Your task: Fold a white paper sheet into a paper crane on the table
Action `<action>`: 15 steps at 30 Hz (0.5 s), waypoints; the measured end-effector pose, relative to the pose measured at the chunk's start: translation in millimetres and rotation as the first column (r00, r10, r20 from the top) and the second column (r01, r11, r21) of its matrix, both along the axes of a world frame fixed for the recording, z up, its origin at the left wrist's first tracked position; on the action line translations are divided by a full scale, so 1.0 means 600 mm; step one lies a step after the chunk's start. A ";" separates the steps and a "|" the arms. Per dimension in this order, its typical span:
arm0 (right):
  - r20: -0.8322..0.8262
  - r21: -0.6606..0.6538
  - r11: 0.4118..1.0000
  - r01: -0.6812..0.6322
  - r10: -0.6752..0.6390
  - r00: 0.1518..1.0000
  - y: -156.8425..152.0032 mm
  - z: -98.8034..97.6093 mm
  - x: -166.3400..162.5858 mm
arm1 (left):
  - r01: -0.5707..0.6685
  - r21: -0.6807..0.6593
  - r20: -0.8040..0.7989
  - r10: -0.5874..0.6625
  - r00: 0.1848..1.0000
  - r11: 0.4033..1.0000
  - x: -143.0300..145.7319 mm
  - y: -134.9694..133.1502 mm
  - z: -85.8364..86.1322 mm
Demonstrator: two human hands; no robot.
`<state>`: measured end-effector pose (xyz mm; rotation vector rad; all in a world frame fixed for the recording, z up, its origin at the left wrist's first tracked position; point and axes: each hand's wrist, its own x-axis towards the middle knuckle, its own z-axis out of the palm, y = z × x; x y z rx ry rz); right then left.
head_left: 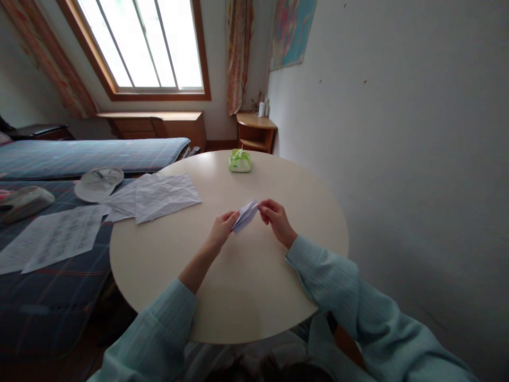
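Over the table (246, 297), left hand (221, 228) and right hand (275, 217) pinch 1 folded paper (245, 216); uneven pulling could tear its crease.

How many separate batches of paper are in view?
3: the folded paper pinched between left hand and right hand; crumpled sheets at the table's left edge; printed sheets on the bed. Overlaps may hide more.

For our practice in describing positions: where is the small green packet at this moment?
In the head view, the green packet sits at the far edge of the round table, beyond the folded paper, right of the creased sheets.
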<state>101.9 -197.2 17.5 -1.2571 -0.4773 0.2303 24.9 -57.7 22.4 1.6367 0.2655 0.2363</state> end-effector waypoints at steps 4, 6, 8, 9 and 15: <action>0.007 -0.008 1.000 0.014 -0.014 1.000 0.000 0.001 -0.001 | 0.000 0.006 -0.010 0.000 1.000 1.000 0.000 -0.001 0.001; 0.010 -0.008 1.000 0.018 -0.018 1.000 0.000 0.000 -0.001 | -0.006 0.005 -0.018 0.007 1.000 1.000 0.001 -0.001 0.001; 0.013 -0.004 1.000 0.020 -0.020 1.000 0.000 0.000 -0.001 | -0.007 0.003 -0.021 0.007 1.000 1.000 0.000 -0.001 0.001; 0.014 -0.003 1.000 0.021 -0.021 1.000 0.001 -0.001 -0.001 | -0.007 0.003 -0.021 0.007 1.000 1.000 0.000 -0.001 0.002; 0.022 -0.017 0.999 0.047 -0.047 0.999 0.002 -0.002 -0.001 | -0.010 0.007 -0.016 0.010 1.000 1.000 0.000 -0.001 0.001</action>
